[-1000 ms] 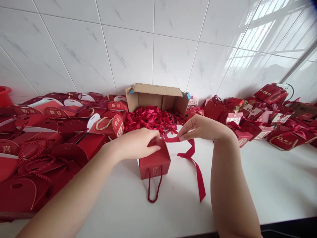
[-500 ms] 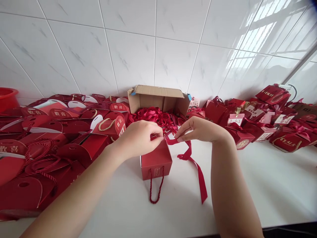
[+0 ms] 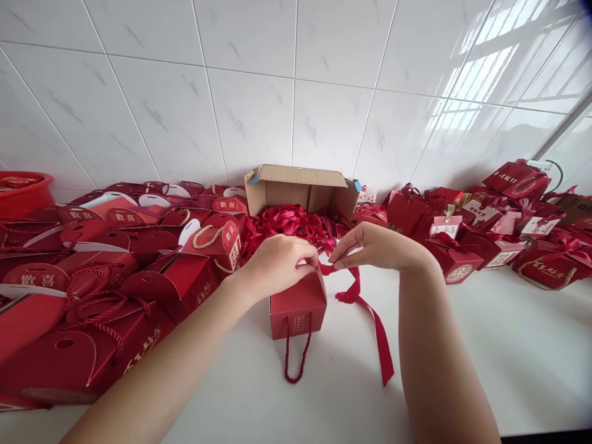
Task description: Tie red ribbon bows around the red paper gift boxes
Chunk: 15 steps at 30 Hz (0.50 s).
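Both hands pinched on one ribbon above a small box, mid-desk.

Left hand: fingers curled, tips nipped on the red satin ribbon over the top of the small red cardboard gift box. Right hand: thumb and forefinger closed on the same ribbon, its tail trailing down onto the white desk. Versus 1.0 s ago: fingertips were apart with a ribbon span between them, now almost touching; box unmoved, rope handle hanging at its front. Brown corrugated carton of loose ribbons behind.
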Tool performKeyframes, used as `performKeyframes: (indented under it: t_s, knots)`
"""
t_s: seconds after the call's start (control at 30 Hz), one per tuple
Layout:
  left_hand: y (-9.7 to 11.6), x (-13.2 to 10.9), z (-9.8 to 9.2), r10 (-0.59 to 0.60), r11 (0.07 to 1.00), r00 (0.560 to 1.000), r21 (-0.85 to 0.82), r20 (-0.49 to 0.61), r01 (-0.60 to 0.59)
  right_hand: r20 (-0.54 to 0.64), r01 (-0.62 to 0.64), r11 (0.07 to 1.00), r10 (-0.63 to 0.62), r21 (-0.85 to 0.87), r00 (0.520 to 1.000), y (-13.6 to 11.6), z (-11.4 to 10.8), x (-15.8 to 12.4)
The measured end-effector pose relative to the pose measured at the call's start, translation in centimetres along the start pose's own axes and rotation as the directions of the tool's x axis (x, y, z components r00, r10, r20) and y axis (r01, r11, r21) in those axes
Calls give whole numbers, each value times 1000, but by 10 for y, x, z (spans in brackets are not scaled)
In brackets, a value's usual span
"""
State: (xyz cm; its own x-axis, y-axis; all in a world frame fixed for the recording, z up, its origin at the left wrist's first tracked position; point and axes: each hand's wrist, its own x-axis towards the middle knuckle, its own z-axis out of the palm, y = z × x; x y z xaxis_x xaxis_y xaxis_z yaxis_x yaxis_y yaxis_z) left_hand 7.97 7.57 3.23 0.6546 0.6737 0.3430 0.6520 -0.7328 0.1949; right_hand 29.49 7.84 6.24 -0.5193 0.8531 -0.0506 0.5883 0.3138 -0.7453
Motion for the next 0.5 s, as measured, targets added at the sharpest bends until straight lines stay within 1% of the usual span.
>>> performKeyframes:
  t_s: [0.03, 0.07, 0.1, 0.13, 0.17, 0.2, 0.23, 0.27, 0.3, 0.33, 0.37, 0.4, 0.47, 0.5]
  knots:
    - [-2, 0, 1, 27, 1000, 999, 11, -22, -27, 3, -3, 1000, 3, 5, 1000, 0, 0, 0]
    - [-3, 1, 0, 54, 998, 996, 27, -70, -52, 1, -10, 1000, 9, 14, 1000, 1, 0, -1]
    - [-4, 1, -1, 78, 996, 985, 46, -152, -71, -13, -15, 1000, 15, 27, 1000, 1, 0, -1]
    - [-5, 0, -3, 97, 995, 961, 64, -259, -83, -44, -15, 999, 17, 43, 999, 2, 0, -1]
    - [-4, -1, -7, 110, 993, 919, 74, -378, -88, -86, -8, 998, 14, 65, 996, 2, 1, -1]
    - [-3, -2, -11, 116, 993, 863, 76, -492, -90, -133, 4, 996, 8, 92, 991, 2, 2, -1]
    - [-1, -3, -16, 116, 993, 805, 70, -582, -92, -171, 20, 992, 1, 123, 985, 1, 3, 0]
    - [1, -6, -22, 111, 994, 758, 60, -643, -95, -188, 42, 987, -11, 158, 982, 0, 5, 2]
    - [4, -9, -27, 100, 995, 729, 48, -677, -92, -183, 66, 978, -29, 199, 983, -2, 8, 5]
    - [7, -12, -33, 85, 996, 716, 36, -693, -83, -161, 90, 965, -51, 245, 986, -5, 11, 8]
    - [9, -15, -39, 60, 998, 720, 20, -691, -64, -135, 113, 951, -77, 287, 988, -7, 15, 11]
    - [10, -19, -44, 21, 1000, 739, -1, -673, -29, -114, 137, 938, -106, 318, 988, -11, 20, 15]
    - [10, -26, -54, -99, 995, 801, -53, -590, 85, -101, 166, 926, -139, 340, 985, -16, 27, 20]
    - [9, -30, -58, -171, 985, 836, -80, -521, 152, -120, 173, 926, -140, 337, 983, -19, 30, 22]
